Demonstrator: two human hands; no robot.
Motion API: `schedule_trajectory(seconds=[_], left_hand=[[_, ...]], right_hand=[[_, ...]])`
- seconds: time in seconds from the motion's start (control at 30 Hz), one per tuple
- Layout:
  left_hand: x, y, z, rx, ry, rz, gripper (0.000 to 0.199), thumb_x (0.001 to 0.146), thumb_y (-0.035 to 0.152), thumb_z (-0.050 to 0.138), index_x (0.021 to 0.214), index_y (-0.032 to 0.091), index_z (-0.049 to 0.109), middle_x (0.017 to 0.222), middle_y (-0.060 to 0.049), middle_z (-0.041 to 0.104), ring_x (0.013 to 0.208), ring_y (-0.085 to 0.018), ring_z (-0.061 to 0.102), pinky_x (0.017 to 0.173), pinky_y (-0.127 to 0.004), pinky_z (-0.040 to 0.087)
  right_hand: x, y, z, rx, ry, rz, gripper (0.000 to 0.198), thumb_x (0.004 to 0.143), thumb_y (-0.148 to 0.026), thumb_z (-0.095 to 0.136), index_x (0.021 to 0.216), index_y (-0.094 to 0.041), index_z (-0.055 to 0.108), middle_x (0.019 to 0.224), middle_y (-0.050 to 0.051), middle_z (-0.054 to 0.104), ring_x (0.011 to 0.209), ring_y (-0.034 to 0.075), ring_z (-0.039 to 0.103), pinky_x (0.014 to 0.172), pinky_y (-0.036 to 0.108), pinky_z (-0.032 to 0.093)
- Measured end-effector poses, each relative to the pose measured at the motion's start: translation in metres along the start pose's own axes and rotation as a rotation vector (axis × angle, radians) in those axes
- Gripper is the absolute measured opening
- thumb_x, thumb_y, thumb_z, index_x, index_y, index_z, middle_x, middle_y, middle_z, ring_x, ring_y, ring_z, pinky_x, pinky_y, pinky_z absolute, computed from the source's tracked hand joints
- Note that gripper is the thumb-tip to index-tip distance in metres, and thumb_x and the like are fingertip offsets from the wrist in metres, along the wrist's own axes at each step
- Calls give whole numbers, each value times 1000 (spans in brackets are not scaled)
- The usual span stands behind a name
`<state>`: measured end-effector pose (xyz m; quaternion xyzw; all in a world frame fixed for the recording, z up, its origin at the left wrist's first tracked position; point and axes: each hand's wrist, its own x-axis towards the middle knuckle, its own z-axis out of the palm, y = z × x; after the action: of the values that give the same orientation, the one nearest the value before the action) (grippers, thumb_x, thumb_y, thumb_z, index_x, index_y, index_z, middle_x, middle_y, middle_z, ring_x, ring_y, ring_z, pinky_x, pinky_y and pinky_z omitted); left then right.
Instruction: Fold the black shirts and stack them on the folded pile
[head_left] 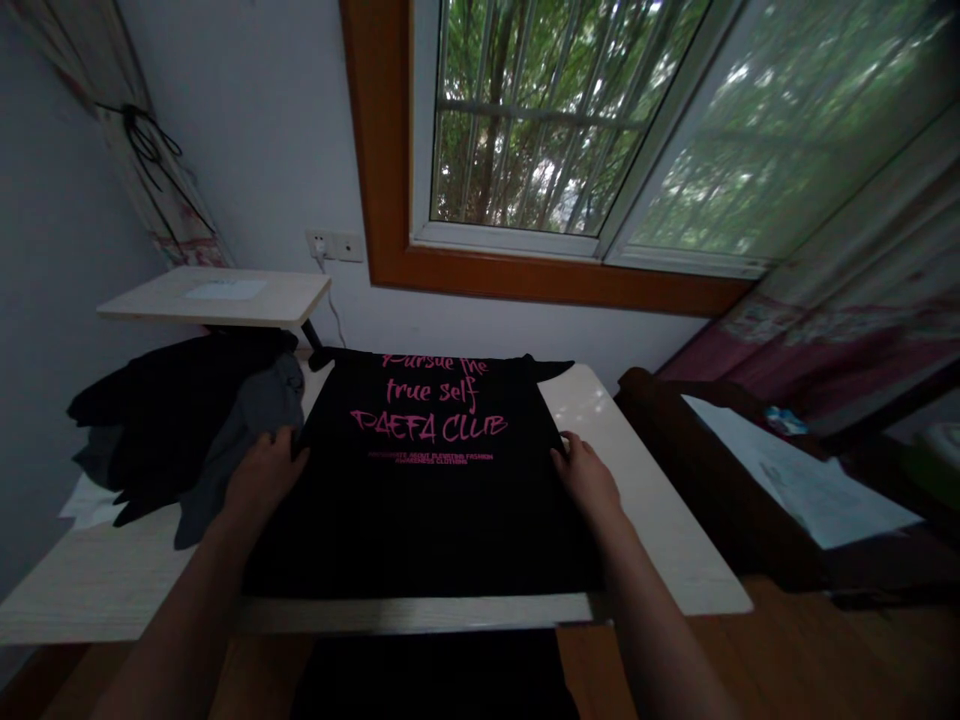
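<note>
A black T-shirt (pixel 420 520) with pink lettering lies spread on the pale table (pixel 660 500), its hem along the near edge. The far part seems folded over, since the top line of print is cut off and dark ends stick out at both far corners. My left hand (pixel 266 468) pinches the shirt's left side about midway up. On the opposite side, my right hand (pixel 589 475) has its fingers closed at the right edge, level with the left. The fingertips of both hands are partly hidden at the cloth.
A heap of black and grey clothes (pixel 195 400) lies on the table's left, under a small raised shelf (pixel 150 290) holding a paper. Right of the table is a dark brown piece of furniture (pixel 750 520) with a white sheet (pixel 795 480). Behind are a wall socket (pixel 334 246) and window.
</note>
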<state>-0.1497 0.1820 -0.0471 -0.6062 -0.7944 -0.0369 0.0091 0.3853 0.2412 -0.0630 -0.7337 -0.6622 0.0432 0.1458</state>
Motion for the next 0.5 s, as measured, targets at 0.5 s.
schedule_trajectory(seconds=[0.5], left_hand=[[-23, -36, 1, -142, -189, -59, 33, 98, 47, 37, 115, 25, 53, 90, -10, 72, 78, -28, 72, 62, -33, 44]], right_hand=[[-15, 27, -5, 57, -175, 1, 45, 100, -39, 44, 142, -24, 43, 102, 13, 74, 89, 29, 70, 69, 33, 44]])
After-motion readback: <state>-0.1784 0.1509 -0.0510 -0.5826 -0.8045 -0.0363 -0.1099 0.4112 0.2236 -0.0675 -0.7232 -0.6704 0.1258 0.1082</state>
